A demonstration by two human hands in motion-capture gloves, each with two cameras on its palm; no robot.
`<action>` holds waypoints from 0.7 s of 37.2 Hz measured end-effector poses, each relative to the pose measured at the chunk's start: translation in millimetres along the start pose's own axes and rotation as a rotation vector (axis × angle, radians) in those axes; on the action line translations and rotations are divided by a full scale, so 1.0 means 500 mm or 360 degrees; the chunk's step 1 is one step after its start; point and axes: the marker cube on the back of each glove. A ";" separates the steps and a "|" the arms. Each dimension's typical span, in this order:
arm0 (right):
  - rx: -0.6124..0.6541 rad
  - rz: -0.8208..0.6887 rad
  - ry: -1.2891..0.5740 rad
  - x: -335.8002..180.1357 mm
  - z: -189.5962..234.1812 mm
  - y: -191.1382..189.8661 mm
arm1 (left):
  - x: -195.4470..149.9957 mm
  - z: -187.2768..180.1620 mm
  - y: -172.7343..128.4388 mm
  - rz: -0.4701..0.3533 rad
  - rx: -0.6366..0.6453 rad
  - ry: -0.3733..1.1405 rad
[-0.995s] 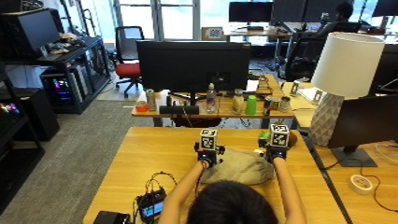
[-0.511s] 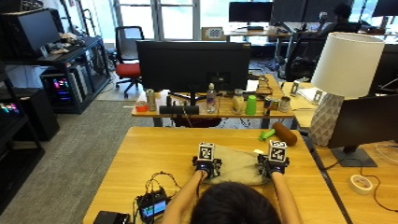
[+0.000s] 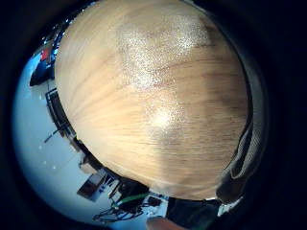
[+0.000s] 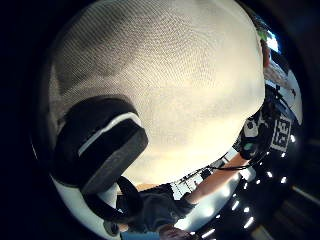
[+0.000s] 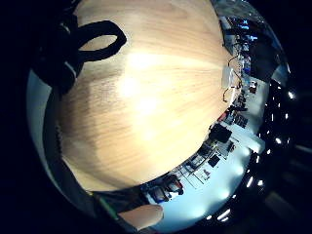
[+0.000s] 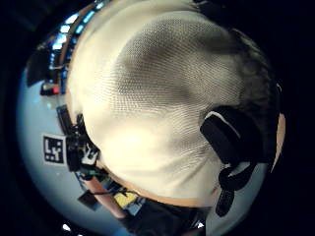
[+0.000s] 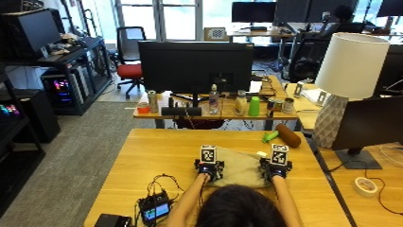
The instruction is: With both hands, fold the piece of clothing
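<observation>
A beige garment (image 7: 242,166) lies bunched on the wooden table (image 7: 157,151), just in front of the person. My left hand (image 7: 207,169) holds its left edge and my right hand (image 7: 275,169) its right edge. The weave of the garment (image 4: 175,90) fills the left thumb side palm view, and the gloved thumb (image 4: 100,145) is curled against it. The right thumb side palm view shows the same cloth (image 6: 162,88) under the right thumb (image 6: 231,137). Both little finger side palm views face bare table (image 3: 153,96) (image 5: 146,97), with a garment edge (image 3: 244,158) beside it.
A brown roller with a green handle (image 7: 283,135) lies beyond the garment at the table's far right. A small screen device with cables (image 7: 154,210) sits near the front left. A white lamp (image 7: 349,85) and a tape roll (image 7: 364,186) stand on the desk to the right.
Both hands have drawn back from the garment's far edge toward the person, bringing the cloth with them. The garment now looks shorter and more bunched.
</observation>
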 end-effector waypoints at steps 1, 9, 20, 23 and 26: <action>0.0001 0.0006 0.0003 -0.001 0.000 -0.001 | 0.000 0.000 0.000 0.0008 -0.0005 -0.0001; -0.0033 -0.0013 -0.0003 -0.006 0.000 -0.001 | -0.001 0.000 0.001 -0.0015 -0.0035 -0.0014; -0.0095 0.0059 0.0066 -0.006 -0.003 0.004 | -0.001 0.000 0.003 -0.0063 -0.0051 -0.0001; -0.0054 0.0068 0.0062 -0.009 -0.006 0.000 | 0.000 0.000 0.004 -0.0046 -0.0060 0.0002; -0.0050 0.0044 0.0052 -0.013 -0.005 -0.001 | 0.001 0.000 0.004 -0.0047 -0.0061 0.0008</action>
